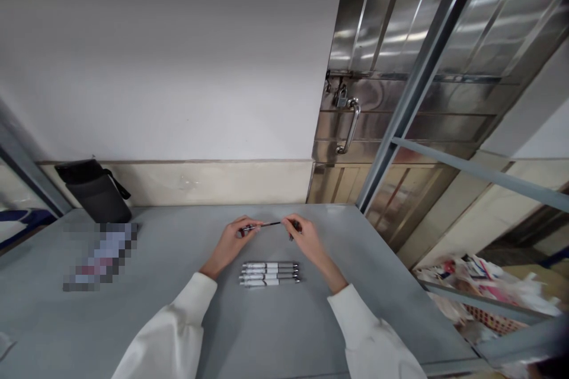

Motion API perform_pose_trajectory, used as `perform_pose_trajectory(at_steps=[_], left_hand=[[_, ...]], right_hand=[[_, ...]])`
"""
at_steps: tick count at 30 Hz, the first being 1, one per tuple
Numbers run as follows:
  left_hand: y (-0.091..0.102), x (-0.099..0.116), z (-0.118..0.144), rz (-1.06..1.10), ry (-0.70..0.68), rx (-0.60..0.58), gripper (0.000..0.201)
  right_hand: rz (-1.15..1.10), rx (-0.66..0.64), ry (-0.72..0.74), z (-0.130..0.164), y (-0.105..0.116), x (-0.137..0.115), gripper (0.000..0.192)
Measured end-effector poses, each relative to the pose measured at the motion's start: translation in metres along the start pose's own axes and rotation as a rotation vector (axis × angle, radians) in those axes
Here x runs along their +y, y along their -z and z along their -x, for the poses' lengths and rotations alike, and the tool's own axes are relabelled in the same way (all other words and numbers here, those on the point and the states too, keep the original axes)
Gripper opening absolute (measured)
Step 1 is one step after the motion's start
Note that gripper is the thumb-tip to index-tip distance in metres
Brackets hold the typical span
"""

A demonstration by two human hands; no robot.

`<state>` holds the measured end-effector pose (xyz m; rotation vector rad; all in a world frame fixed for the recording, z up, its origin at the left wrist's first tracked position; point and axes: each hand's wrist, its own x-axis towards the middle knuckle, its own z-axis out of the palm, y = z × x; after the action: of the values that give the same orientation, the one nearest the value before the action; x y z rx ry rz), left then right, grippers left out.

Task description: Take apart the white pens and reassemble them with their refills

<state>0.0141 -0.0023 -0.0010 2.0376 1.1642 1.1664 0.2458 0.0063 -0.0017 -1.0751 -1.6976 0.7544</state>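
My left hand (229, 244) and my right hand (306, 240) hold the two ends of a thin dark pen part (267, 224) above a grey table (178, 308). The left fingers pinch a silvery tip section, and the right fingers close around the other end. Just below my hands, several white pens with silver tips (269, 273) lie side by side in a neat row on the table. Both arms wear white sleeves.
A black pouch (95, 189) leans against the wall at the table's back left. A blurred flat item (100, 256) lies on the left of the table. A steel door with a handle and padlock (347, 121) stands behind. Cluttered papers (480, 293) lie on the right.
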Motion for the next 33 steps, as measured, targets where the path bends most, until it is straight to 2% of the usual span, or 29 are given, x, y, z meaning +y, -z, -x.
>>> perform_pose_trajectory(at_steps=[5,10,12,17,20,33], left_hand=[[-0.001,0.001,0.000,0.004,-0.004,0.004,0.030],[0.000,0.000,0.001,0.002,0.002,0.017,0.030],[0.000,0.000,0.000,-0.002,0.007,0.031,0.030],[0.002,-0.001,0.000,-0.016,0.036,0.046,0.031],[0.003,0.000,0.000,-0.011,0.031,0.041,0.030],[0.000,-0.003,-0.001,0.002,0.036,0.034,0.030]], right_hand=[[0.001,-0.043,-0.029,0.000,0.001,0.002,0.040],[-0.025,0.004,-0.051,-0.003,0.001,0.013,0.051],[-0.027,0.042,-0.041,-0.005,0.003,0.016,0.048],[-0.073,0.180,-0.029,-0.008,0.010,0.016,0.028],[-0.110,0.233,-0.042,-0.008,0.012,0.012,0.026],[-0.130,0.170,-0.043,-0.008,0.010,0.015,0.030]])
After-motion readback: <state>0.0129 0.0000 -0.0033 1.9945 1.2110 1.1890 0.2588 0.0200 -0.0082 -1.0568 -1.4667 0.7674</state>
